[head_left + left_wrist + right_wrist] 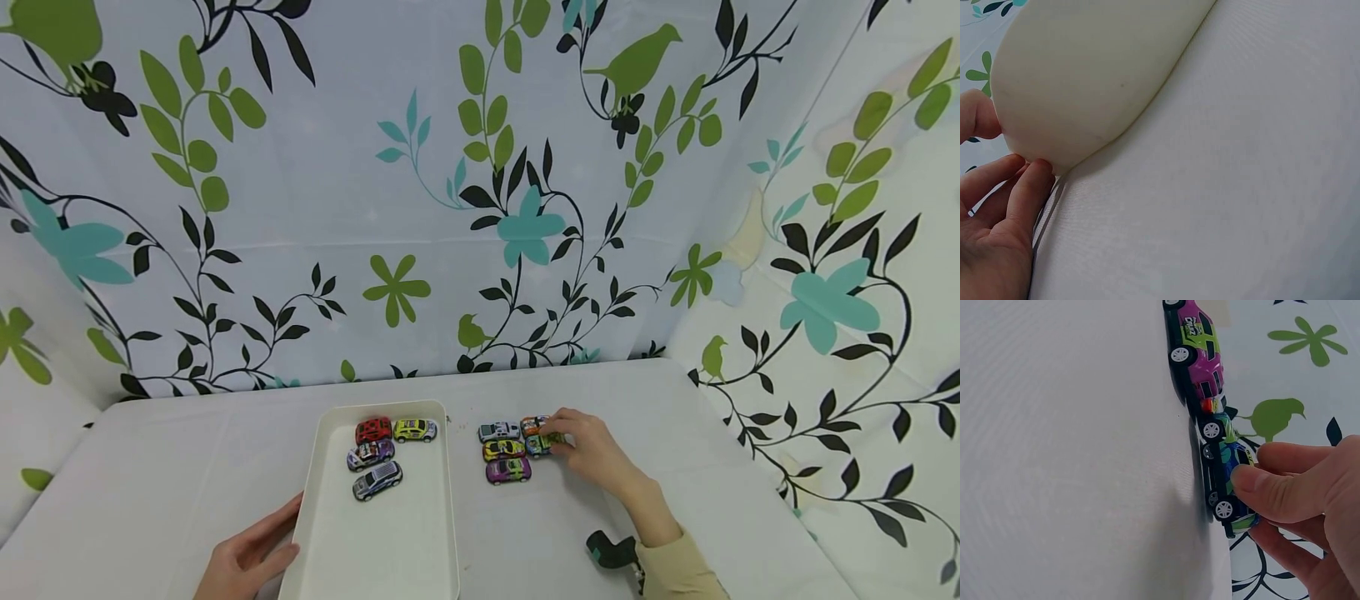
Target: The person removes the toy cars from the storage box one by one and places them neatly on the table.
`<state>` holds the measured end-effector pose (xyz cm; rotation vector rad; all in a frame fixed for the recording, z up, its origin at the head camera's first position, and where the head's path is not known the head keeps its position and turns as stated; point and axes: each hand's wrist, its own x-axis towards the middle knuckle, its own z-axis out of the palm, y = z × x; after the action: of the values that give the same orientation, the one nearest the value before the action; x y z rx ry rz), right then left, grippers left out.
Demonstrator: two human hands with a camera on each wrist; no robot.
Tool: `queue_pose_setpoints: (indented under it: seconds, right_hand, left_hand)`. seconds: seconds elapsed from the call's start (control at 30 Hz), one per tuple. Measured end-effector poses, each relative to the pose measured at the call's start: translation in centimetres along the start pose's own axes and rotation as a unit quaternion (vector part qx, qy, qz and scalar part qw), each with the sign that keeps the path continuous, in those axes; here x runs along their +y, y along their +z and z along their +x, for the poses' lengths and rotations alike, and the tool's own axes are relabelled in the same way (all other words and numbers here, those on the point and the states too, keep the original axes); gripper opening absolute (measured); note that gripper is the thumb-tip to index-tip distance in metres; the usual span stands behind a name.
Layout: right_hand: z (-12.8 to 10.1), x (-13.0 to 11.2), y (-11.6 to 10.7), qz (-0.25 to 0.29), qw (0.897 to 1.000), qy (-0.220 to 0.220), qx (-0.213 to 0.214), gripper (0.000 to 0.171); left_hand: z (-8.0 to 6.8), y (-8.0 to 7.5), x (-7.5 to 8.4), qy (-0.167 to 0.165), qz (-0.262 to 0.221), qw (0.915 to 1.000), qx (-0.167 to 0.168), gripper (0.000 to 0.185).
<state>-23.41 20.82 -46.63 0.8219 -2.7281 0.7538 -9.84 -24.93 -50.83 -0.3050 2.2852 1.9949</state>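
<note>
A white tray (442, 533) lies on the table and carries a red car (373, 430), a yellow car (415, 429), a purple-white car (371, 454) and a silver car (377, 480). My left hand (279, 533) holds the tray's near left edge. In the left wrist view the thumb and fingertips of that hand (1016, 150) press the tray wall (1085, 69). To the right of the tray stands a cluster of several toy cars. My right hand (557, 439) pinches the blue-green car (537, 446) at the cluster's right side, with the thumb on that car (1229, 481), which stands behind a purple car (1197, 356).
The cluster also has a white-grey car (498, 432), an orange car (531, 423), a yellow car (503, 450) and the purple car (508, 471). Floral curtains (480, 208) close off the back and right of the white table (150, 475).
</note>
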Motion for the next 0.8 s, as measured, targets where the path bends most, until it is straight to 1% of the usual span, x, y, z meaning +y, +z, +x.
queue_pose_setpoints:
  seconds: [0.27,0.5,0.7,0.8]
  right_hand:
    - [-0.03,-0.06,0.16,-0.010,1.000,0.006,-0.005,0.030]
    - [-0.06,0.05,0.25,-0.006,1.000,0.012,-0.010,0.030]
    - [-0.07,0.11,0.34,-0.005,1.000,0.017,-0.014,0.030]
    - [-0.09,0.09,0.36,-0.007,1.000,0.019,-0.017,0.030]
  left_hand:
    - [0.05,-0.07,0.00,-0.004,-0.008,0.9999,-0.004,0.068]
    - [0.03,-0.12,0.11,-0.020,-0.005,0.9998,-0.008,0.069]
    - [0.03,-0.12,0.01,-0.003,-0.011,0.9999,-0.005,0.068]
    - [0.03,-0.11,-0.01,-0.002,-0.013,0.9999,-0.005,0.068]
